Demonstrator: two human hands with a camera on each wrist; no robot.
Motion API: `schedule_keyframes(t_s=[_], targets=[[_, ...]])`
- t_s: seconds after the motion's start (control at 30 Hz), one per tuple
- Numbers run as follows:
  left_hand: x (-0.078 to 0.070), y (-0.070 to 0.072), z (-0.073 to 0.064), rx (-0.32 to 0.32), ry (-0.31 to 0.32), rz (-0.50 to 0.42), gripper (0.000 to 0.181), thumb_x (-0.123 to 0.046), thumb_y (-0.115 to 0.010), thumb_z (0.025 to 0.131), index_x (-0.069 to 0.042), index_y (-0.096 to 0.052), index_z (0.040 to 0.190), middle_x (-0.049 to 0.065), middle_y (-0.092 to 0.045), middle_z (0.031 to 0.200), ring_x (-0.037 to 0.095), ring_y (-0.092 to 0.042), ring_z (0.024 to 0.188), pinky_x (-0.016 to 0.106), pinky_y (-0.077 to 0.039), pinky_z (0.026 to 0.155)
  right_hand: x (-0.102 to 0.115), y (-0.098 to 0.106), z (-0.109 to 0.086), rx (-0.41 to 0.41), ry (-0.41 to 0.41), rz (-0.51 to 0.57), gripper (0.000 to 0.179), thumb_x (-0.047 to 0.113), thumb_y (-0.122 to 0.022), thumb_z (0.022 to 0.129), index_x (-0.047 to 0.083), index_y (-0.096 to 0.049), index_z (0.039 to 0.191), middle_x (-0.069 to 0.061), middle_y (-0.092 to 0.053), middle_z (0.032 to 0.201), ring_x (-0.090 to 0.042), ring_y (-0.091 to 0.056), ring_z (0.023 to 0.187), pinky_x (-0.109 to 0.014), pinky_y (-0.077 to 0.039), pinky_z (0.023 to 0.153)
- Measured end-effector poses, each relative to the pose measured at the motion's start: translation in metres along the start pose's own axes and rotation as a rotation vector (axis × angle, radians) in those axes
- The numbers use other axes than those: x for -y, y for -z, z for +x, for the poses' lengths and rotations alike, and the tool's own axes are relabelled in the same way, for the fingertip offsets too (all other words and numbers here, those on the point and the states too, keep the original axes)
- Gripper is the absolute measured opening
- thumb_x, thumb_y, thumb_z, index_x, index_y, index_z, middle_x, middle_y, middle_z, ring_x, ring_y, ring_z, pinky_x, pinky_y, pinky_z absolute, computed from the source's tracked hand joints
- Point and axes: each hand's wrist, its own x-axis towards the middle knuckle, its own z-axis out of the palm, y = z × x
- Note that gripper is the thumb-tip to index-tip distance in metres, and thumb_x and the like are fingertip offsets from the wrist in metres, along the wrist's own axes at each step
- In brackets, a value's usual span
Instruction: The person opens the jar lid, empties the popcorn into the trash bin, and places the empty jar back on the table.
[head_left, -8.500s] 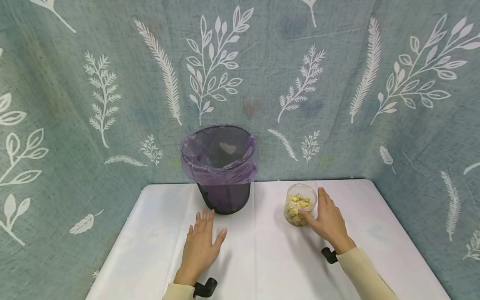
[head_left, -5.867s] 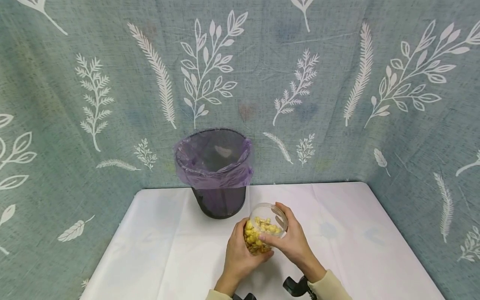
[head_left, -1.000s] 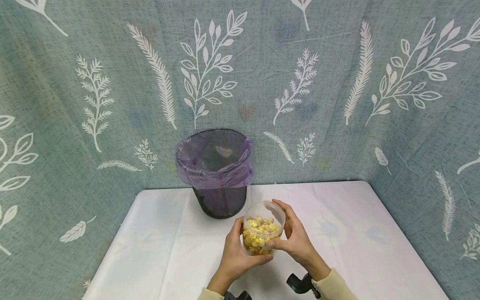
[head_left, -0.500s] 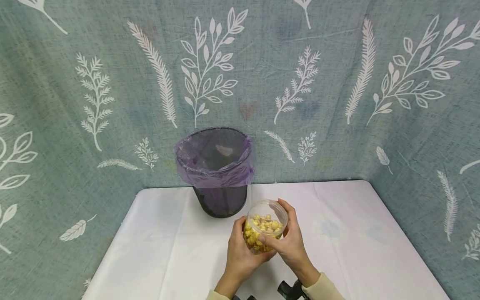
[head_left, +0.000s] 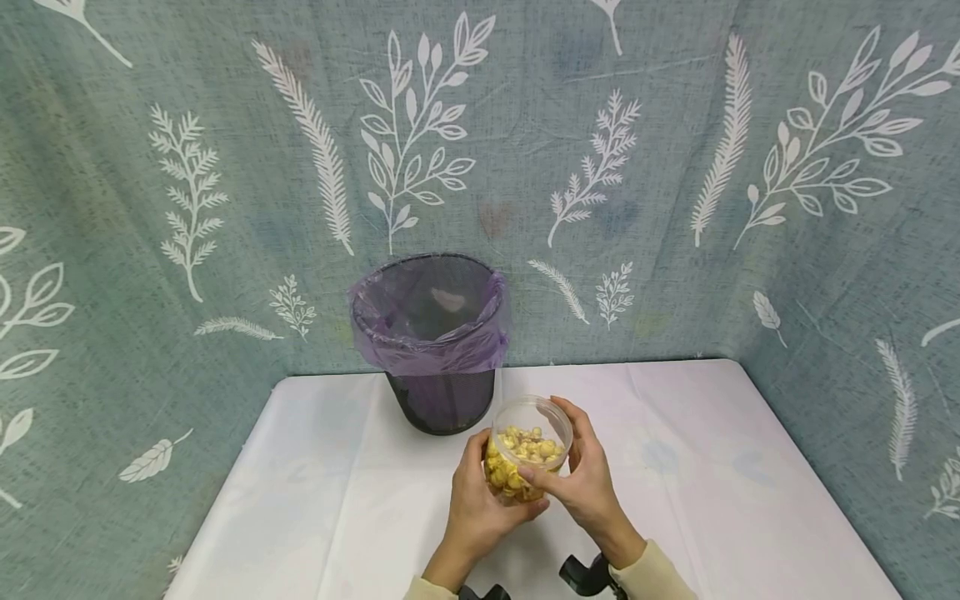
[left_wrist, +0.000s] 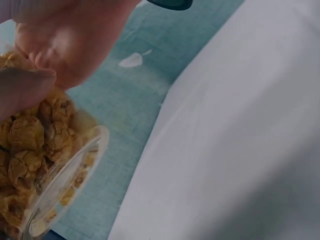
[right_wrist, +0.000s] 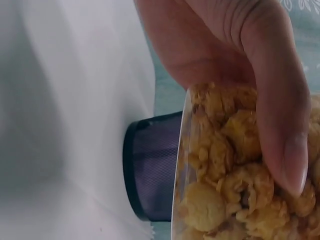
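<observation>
A clear plastic jar (head_left: 529, 412) of yellow popcorn (head_left: 517, 467) is between my two hands in front of the bin, slightly tilted. My left hand (head_left: 480, 508) grips its left side and underside, thumb towards me. My right hand (head_left: 596, 487) holds the right side, with the thumb across the front and fingers behind. In the left wrist view the jar's rounded end (left_wrist: 70, 180) is close up. Popcorn (right_wrist: 245, 185) shows through the wall under a thumb in the right wrist view. Whether a lid covers the top, I cannot tell.
Behind the jar, left of centre, stands a black mesh waste bin (head_left: 442, 404) lined with a purple plastic bag (head_left: 450, 354). A white cloth (head_left: 712, 500) covers the table. Green leaf-patterned fabric (head_left: 525, 167) hangs round the back and sides.
Earlier the jar stood on the right of the table with both hands open. Both hands then took hold of it and brought it to the middle. Over the last second it shifts and tilts slightly.
</observation>
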Motion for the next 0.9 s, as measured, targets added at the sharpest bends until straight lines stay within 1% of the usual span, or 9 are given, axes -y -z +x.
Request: schedule_keyframes(t_s=[0.07,0.17,0.27,0.4,0.47,0.6,0.67,0.7,0.9], targets=[[-0.001,0.002,0.001,0.023,0.008,-0.012,0.104,-0.043,-0.103,0.06,-0.006,-0.052,0.142,-0.003,-0.064,0.131,0.016,-0.063,0.118,0.042,-0.053,0.103,0.0,0.002,0.001,0.024,0.006,0.011,0.092,-0.003,-0.088,0.079,0.005,-0.039,0.156,-0.017,-0.049,0.154,-0.024,-0.052,0.137,-0.026,-0.042,0.111],[-0.002,0.005,0.002,0.06,0.015,-0.04,0.101,-0.035,-0.104,0.06,-0.008,-0.052,0.142,-0.004,-0.064,0.131,0.016,-0.063,0.119,0.043,-0.053,0.104,0.0,0.007,0.002,0.078,0.025,0.044,0.09,-0.002,-0.087,0.08,0.004,-0.038,0.156,-0.021,-0.048,0.153,-0.025,-0.054,0.134,-0.029,-0.046,0.109],[-0.004,0.009,0.002,0.108,0.023,-0.077,0.1,-0.029,-0.104,0.06,-0.01,-0.053,0.143,-0.006,-0.064,0.132,0.017,-0.063,0.12,0.044,-0.051,0.106,0.0,0.013,0.004,0.138,0.049,0.079,0.09,-0.001,-0.087,0.081,0.003,-0.038,0.156,-0.025,-0.047,0.152,-0.025,-0.054,0.133,-0.032,-0.047,0.11],[-0.006,0.015,0.003,0.183,0.056,-0.135,0.098,-0.03,-0.105,0.059,-0.017,-0.054,0.143,-0.008,-0.066,0.131,0.017,-0.062,0.122,0.046,-0.047,0.11,0.001,0.021,0.006,0.221,0.049,0.123,0.092,0.004,-0.089,0.081,0.001,-0.037,0.157,-0.026,-0.046,0.151,-0.023,-0.053,0.133,-0.033,-0.046,0.111],[-0.005,0.017,0.003,0.223,0.068,-0.153,0.098,-0.031,-0.104,0.06,-0.016,-0.054,0.143,-0.009,-0.067,0.131,0.017,-0.062,0.123,0.047,-0.044,0.113,0.001,0.025,0.007,0.269,0.046,0.143,0.094,0.007,-0.09,0.082,-0.001,-0.035,0.158,-0.026,-0.045,0.151,-0.023,-0.052,0.133,-0.034,-0.047,0.11],[-0.003,0.021,0.003,0.302,0.05,-0.192,0.096,-0.028,-0.102,0.064,-0.016,-0.053,0.145,-0.007,-0.067,0.133,0.019,-0.062,0.126,0.047,-0.043,0.115,0.003,0.033,0.01,0.366,0.053,0.174,0.093,0.008,-0.089,0.083,-0.004,-0.034,0.158,-0.028,-0.045,0.151,-0.023,-0.052,0.135,-0.037,-0.047,0.11],[-0.002,0.023,0.003,0.34,0.045,-0.221,0.097,-0.026,-0.102,0.065,-0.018,-0.051,0.147,-0.007,-0.066,0.135,0.02,-0.062,0.127,0.044,-0.045,0.114,0.004,0.037,0.012,0.408,0.052,0.183,0.092,0.009,-0.088,0.084,-0.004,-0.034,0.158,-0.028,-0.046,0.151,-0.025,-0.052,0.135,-0.039,-0.047,0.11],[-0.002,0.024,0.003,0.357,0.044,-0.237,0.097,-0.024,-0.101,0.066,-0.02,-0.051,0.148,-0.006,-0.066,0.136,0.021,-0.062,0.127,0.043,-0.045,0.113,0.005,0.038,0.013,0.426,0.051,0.185,0.092,0.009,-0.087,0.085,-0.004,-0.034,0.158,-0.028,-0.046,0.151,-0.025,-0.052,0.135,-0.04,-0.047,0.111],[-0.002,0.028,0.004,0.444,0.055,-0.309,0.1,-0.02,-0.1,0.067,-0.022,-0.048,0.152,-0.002,-0.064,0.14,0.024,-0.06,0.131,0.043,-0.042,0.116,0.006,0.044,0.016,0.516,0.036,0.229,0.092,0.01,-0.085,0.086,-0.004,-0.031,0.159,-0.028,-0.045,0.153,-0.03,-0.053,0.136,-0.044,-0.045,0.113]])
